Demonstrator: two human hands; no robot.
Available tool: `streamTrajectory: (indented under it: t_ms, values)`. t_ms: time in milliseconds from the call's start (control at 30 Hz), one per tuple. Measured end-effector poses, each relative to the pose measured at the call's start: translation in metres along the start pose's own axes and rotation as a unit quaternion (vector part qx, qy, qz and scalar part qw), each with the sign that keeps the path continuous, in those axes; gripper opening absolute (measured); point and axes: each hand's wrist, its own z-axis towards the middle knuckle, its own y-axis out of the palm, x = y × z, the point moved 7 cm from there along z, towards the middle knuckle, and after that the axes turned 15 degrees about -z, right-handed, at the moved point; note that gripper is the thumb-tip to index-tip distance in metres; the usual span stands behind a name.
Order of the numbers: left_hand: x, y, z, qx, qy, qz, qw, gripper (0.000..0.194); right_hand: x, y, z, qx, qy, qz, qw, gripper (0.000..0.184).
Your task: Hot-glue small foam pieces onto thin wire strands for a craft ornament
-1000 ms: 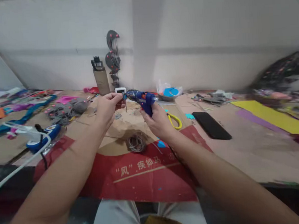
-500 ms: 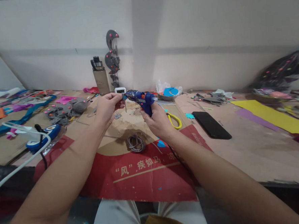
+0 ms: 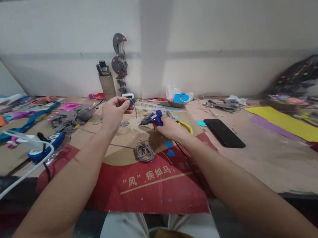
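The hands partly hide the glue gun and an indistinct blue piece.

The glue gun is blue, the cord grey, the cardboard red with tan lettering.

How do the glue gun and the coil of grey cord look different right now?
The glue gun is mostly blue; the cord coil is grey. The glue gun is in the right hand, while the cord coil lies on the cardboard, unheld. The glue gun has a nozzle; the cord coil is just loops. Both are near mid-view.
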Motion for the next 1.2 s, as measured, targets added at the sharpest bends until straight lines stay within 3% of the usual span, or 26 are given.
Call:
streamTrajectory:
  t_ms: [100, 167, 233, 367, 467, 633, 733, 933, 1200]
  values:
    - [0.004, 0.004, -0.003, -0.022, 0.026, 0.051, 0.998, 0.016, -0.004, -0.014, -0.007, 0.099, -0.025, -0.045, 0.994, 0.015]
    - [0.009, 0.006, -0.005, -0.031, 0.053, 0.105, 0.993, 0.014, -0.011, -0.028, -0.014, 0.179, -0.04, 0.014, 0.983, 0.015]
    - [0.017, 0.009, -0.009, -0.032, 0.092, 0.174, 0.98, 0.013, -0.023, -0.035, -0.017, 0.213, -0.065, 0.138, 0.965, 0.015]
    - [0.032, 0.017, -0.017, -0.041, 0.179, 0.272, 0.945, 0.008, -0.052, -0.024, -0.008, 0.127, -0.075, 0.412, 0.899, 0.036]
    - [0.035, 0.022, -0.022, -0.049, 0.19, 0.294, 0.935, 0.008, -0.068, -0.016, 0.0, 0.068, -0.063, 0.488, 0.868, 0.042]
    - [0.028, 0.019, -0.02, -0.028, 0.117, 0.229, 0.966, 0.01, -0.066, -0.029, 0.0, 0.169, -0.068, 0.434, 0.882, 0.015]
    - [0.023, 0.018, -0.019, -0.019, 0.08, 0.168, 0.982, 0.009, -0.064, -0.034, -0.004, 0.214, -0.077, 0.394, 0.89, 0.013]
    - [0.012, 0.016, -0.017, -0.007, 0.021, 0.102, 0.995, 0.007, -0.063, -0.032, -0.006, 0.218, -0.073, 0.402, 0.886, 0.017]
    - [0.007, 0.022, -0.017, -0.038, 0.009, 0.042, 0.998, 0.007, -0.062, -0.033, -0.007, 0.224, -0.054, 0.397, 0.888, 0.019]
